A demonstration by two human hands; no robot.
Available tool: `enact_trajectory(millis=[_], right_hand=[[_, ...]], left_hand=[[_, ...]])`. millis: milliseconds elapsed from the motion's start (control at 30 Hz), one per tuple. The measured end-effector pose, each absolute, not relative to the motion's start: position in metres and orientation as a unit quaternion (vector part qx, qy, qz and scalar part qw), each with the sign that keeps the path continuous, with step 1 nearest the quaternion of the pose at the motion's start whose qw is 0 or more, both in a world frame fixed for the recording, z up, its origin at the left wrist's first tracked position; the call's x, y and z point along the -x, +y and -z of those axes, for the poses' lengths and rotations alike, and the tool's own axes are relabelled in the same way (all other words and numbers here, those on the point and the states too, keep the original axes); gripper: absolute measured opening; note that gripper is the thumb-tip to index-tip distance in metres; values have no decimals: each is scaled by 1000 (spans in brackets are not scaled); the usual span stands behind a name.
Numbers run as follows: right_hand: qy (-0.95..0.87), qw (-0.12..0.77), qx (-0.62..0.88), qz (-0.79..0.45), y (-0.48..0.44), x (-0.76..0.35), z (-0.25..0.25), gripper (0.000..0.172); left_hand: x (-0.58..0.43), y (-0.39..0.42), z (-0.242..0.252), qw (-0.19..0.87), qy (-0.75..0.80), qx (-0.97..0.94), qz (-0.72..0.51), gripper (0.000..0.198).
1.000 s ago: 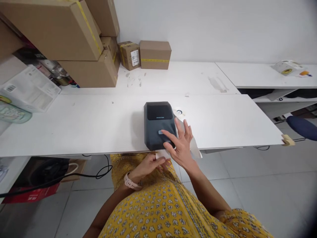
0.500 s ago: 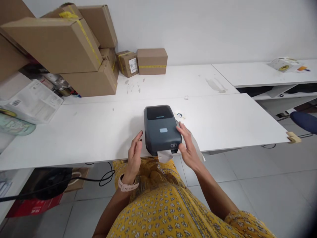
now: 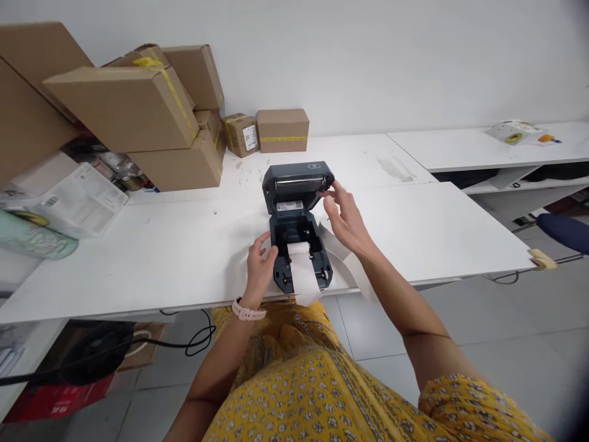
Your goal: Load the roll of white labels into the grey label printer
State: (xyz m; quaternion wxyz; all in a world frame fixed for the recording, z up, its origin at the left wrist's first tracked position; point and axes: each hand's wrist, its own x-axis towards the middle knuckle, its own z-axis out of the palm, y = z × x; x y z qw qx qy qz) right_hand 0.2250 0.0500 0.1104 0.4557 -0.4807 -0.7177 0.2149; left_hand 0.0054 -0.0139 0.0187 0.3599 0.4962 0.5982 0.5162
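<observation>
A dark grey label printer (image 3: 280, 273) sits at the table's front edge with its lid (image 3: 299, 174) raised. Inside its base lies a small roll of white label paper (image 3: 298, 248), and a strip (image 3: 304, 279) runs from it over the front edge. My right hand (image 3: 346, 220) has its fingers on the lid's right corner, holding it up. At the left side of the base is my left hand (image 3: 260, 265), fingers loosely curved and apart, thumb against the rim. Beside the printer on the right, a loose white paper strip (image 3: 356, 270) passes partly behind my right forearm.
Cardboard boxes (image 3: 124, 110) are stacked at the back left, with two smaller ones, including a plain box (image 3: 283, 130), by the wall. A green bottle (image 3: 37, 236) and a white carton (image 3: 80, 202) stand at far left. Black cables (image 3: 197, 331) hang below the table (image 3: 184, 258).
The printer's lid, closed before, has swung up and back, showing the paper roll inside. My right hand has moved up with the lid; my left hand has come against the base.
</observation>
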Motion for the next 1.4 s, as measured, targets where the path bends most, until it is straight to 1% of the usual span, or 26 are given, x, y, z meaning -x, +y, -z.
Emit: enact_trajectory(millis=[100, 167, 267, 333, 433, 500, 567, 633, 733, 767, 833, 900, 933, 1000, 1067, 1133, 1200, 1333, 1400], right_hand=[[-710, 474, 476, -209, 72, -217, -111, 71], [-701, 497, 470, -203, 75, -210, -107, 76], [-706, 526, 450, -150, 72, -201, -102, 81], [-734, 514, 425, -127, 76, -201, -103, 78], [-783, 466, 392, -128, 97, -208, -111, 72], [-801, 442, 379, -139, 111, -213, -117, 70], [-801, 442, 377, -142, 115, -215, -121, 68], [-795, 452, 385, -126, 107, -213, -123, 61], [-805, 438, 388, -101, 82, -209, -124, 35], [-812, 429, 383, -99, 75, -208, -125, 29], [-825, 413, 372, -101, 65, -209, -127, 25], [-849, 361, 364, -128, 63, -210, -127, 24], [-868, 310, 358, -148, 65, -209, -125, 23], [-907, 180, 332, -185, 70, -205, -116, 22], [-934, 65, 289, -201, 76, -198, -101, 21], [-945, 1, 260, -199, 79, -191, -86, 23], [-946, -15, 255, -202, 83, -188, -75, 28], [-941, 3, 221, -258, 92, -196, -71, 45], [-939, 3, 189, -289, 98, -201, -74, 46]], left_hand=[[-6, -3, -6, 369, 607, -502, -494, 51], [-8, 2, -6, 360, 622, -508, -475, 57], [-11, 7, -13, 334, 648, -520, -444, 62], [-11, 9, -19, 322, 657, -531, -428, 61], [-12, 9, -25, 304, 662, -546, -413, 59], [-12, 8, -26, 298, 665, -548, -409, 61], [-14, 6, -26, 295, 672, -545, -404, 66], [-15, 5, -26, 293, 678, -544, -399, 69], [-16, 4, -27, 291, 676, -550, -394, 69], [-16, 4, -28, 290, 676, -551, -393, 68], [-16, 4, -29, 285, 677, -553, -394, 65], [-17, 5, -30, 277, 677, -556, -394, 62], [-17, 5, -30, 274, 678, -558, -392, 62], [-17, 4, -29, 270, 680, -561, -387, 62], [-17, 4, -27, 263, 682, -564, -384, 65], [-16, 3, -25, 257, 681, -569, -383, 68], [-16, 3, -23, 250, 682, -575, -376, 70], [-15, 3, -20, 238, 683, -590, -359, 71], [-15, 2, -19, 235, 682, -592, -361, 70]])
